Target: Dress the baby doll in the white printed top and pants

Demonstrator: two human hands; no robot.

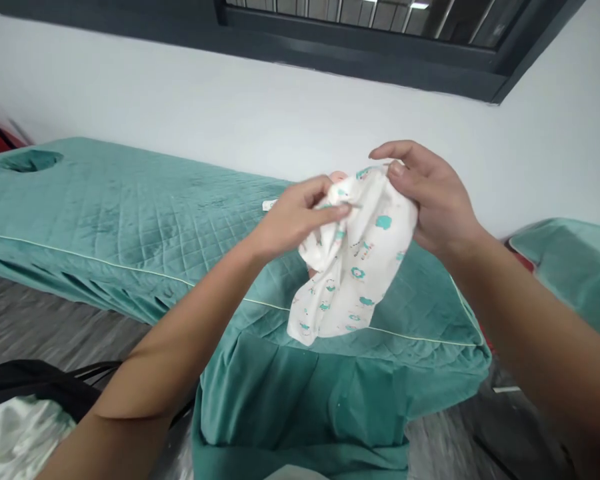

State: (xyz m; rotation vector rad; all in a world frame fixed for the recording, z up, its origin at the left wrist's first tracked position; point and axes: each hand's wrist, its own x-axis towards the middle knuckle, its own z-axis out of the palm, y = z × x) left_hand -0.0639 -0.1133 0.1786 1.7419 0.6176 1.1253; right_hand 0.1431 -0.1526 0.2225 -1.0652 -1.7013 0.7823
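Forearms (200, 320) angled inward, the left hand (295, 217) and slightly higher right hand (437, 197) hold a white printed cloth (353, 283) in narrow finger pinches above a green-covered bed (145, 207).

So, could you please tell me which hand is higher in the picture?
The right hand, holding the patterned cloth at upper right; the left hand sits lower.

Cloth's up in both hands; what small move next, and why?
Perhaps ease the left hand slightly away from the right hand: both hold the printed white cloth near its top, yet it hangs in folds over the green bed; spreading might show its edges better.
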